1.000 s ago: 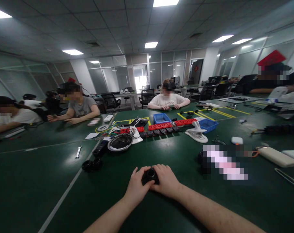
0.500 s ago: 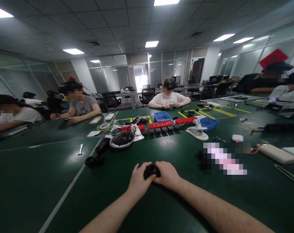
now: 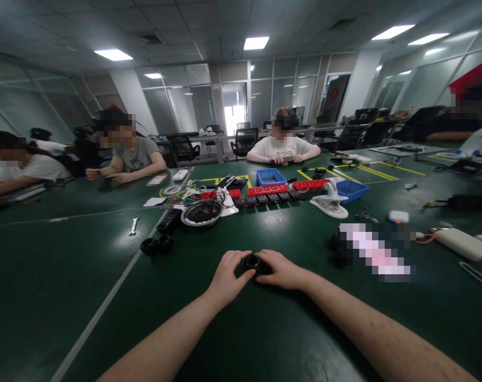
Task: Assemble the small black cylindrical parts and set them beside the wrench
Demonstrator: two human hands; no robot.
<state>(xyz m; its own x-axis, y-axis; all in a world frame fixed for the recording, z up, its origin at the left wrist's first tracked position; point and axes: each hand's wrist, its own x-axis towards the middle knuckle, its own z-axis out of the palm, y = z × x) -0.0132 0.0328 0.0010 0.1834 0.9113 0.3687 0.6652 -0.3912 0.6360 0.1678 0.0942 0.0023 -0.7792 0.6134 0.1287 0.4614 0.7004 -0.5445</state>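
Observation:
Between my two hands, low over the green table (image 3: 209, 339), is a small black round part (image 3: 251, 262) with a ring-shaped opening facing up. My left hand (image 3: 227, 277) grips its left side, thumb in front and fingers behind. My right hand (image 3: 284, 270) closes on the right side, its thumb near the front edge. Fingers hide much of the part, so its exact kind does not show. Two similar black round pieces (image 3: 156, 245) sit together to the left.
A wrench (image 3: 134, 227) lies at left. Beyond my hands are a round metal-rimmed dish (image 3: 201, 213), red power strips (image 3: 268, 189), a white clip base (image 3: 329, 205) and blue trays (image 3: 270, 176). A power bank (image 3: 464, 244) lies at right. A person (image 3: 284, 143) sits opposite.
My view has tilted down a little, so the table things appear higher. Both hands stay around the black part; the right fingers have shifted slightly and more of its round rim shows.

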